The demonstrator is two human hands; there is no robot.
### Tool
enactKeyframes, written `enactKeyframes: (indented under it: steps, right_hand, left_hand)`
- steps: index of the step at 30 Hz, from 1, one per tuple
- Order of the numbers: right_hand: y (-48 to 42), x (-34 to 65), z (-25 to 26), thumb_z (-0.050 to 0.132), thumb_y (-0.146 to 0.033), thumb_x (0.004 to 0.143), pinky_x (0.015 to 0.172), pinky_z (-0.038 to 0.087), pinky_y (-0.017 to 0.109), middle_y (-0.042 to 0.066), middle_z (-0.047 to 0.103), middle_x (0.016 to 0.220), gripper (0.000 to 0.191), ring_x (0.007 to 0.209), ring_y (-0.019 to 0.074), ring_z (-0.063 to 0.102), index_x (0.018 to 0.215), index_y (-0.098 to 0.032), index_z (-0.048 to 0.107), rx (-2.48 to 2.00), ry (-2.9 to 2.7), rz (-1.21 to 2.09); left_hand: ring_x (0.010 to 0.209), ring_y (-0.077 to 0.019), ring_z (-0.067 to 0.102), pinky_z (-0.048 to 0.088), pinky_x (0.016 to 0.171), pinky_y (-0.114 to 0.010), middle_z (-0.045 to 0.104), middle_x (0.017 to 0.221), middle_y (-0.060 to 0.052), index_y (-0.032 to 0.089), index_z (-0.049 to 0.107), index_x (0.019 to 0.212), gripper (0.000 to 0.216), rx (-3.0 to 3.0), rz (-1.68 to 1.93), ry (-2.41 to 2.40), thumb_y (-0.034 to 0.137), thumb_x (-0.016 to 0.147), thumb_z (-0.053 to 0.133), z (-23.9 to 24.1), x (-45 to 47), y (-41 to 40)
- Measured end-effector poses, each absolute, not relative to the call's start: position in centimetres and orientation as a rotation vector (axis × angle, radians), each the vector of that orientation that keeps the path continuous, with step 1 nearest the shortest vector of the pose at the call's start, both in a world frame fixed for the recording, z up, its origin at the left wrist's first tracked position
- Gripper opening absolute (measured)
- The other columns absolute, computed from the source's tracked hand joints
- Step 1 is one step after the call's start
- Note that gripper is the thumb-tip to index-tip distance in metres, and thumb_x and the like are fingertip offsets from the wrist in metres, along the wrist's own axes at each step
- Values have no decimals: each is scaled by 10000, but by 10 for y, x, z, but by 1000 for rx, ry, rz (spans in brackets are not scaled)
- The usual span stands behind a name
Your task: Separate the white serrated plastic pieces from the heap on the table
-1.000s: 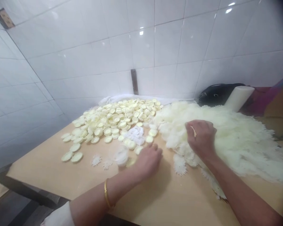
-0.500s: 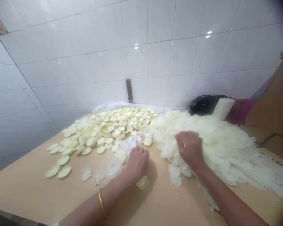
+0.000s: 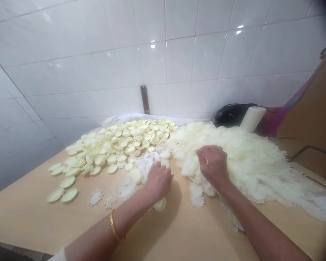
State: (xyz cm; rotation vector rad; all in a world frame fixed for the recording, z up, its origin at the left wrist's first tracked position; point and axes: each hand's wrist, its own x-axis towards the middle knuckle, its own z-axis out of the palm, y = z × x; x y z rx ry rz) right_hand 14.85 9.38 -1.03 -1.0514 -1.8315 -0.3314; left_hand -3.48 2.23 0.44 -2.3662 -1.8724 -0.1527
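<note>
My left hand (image 3: 158, 183) is closed above the table, knuckles up, beside crumpled white sheer fabric (image 3: 146, 163). Its fingertips are hidden, so I cannot see what they hold. My right hand (image 3: 215, 165) is curled with thumb and forefinger pressed together, in front of a heap of pale, sheer, fringed petal-like pieces (image 3: 239, 156). Anything inside that pinch is too small to make out. A round, notched pale-yellow piece (image 3: 160, 204) lies partly under my left wrist. A clear round lid or dish (image 3: 125, 185) sits left of that hand.
Many cup-shaped pale-yellow discs (image 3: 127, 141) are piled at the back left. Loose white fringed pieces (image 3: 95, 197) lie on the wooden table (image 3: 78, 221). A black bag (image 3: 228, 114), a white roll (image 3: 252, 119) and brown cardboard (image 3: 309, 123) stand at the right, before a tiled wall.
The view has tilted slightly, so the scene sits higher and further left. Both hands stay closed; my left hand has shifted a little rightward over the table, while my right keeps its place by the heap.
</note>
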Motion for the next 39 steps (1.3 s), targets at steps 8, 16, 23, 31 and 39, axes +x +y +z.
enactKeyframes:
  steps: [8, 16, 23, 31, 39]
  right_hand:
    - [75, 136, -3, 462, -270, 818, 738, 330, 348, 82, 571, 840, 169, 860, 214, 458, 786, -156, 583, -879, -1981, -341]
    - [69, 127, -9, 480, -257, 802, 743, 330, 353, 79, 557, 823, 149, 854, 212, 452, 754, -153, 576, -768, -2128, -340]
    - [72, 129, -10, 465, -253, 813, 714, 332, 340, 71, 564, 801, 164, 818, 199, 456, 734, -158, 574, -788, -2110, -322]
    - [72, 129, -10, 451, -255, 820, 730, 333, 351, 76, 566, 798, 178, 827, 204, 459, 740, -157, 577, -805, -2124, -320]
    - [68, 130, -7, 461, -283, 814, 750, 345, 353, 83, 560, 818, 178, 846, 209, 453, 778, -155, 579, -801, -2146, -265]
  left_hand:
    - [823, -212, 452, 376, 697, -340, 544, 807, -76, 156, 540, 786, 137, -2571, -205, -1637, 225, 809, 424, 1, -40, -37]
    - [767, -196, 466, 379, 694, -335, 548, 762, -73, 151, 536, 736, 266, -2357, -265, -1805, 214, 855, 306, -5, -48, -24]
    - [971, -289, 444, 357, 789, -382, 559, 974, -180, 85, 571, 863, 241, -2136, -140, -2123, 210, 789, 379, -2, -33, 16]
    - [903, -245, 461, 373, 692, -323, 549, 924, -120, 138, 516, 913, 269, -2114, -206, -2167, 94, 654, 457, -5, -49, 21]
    - [722, -190, 457, 335, 594, -285, 495, 702, -60, 166, 479, 608, 173, -2114, -526, -2118, 170, 762, 401, 1, -50, 17]
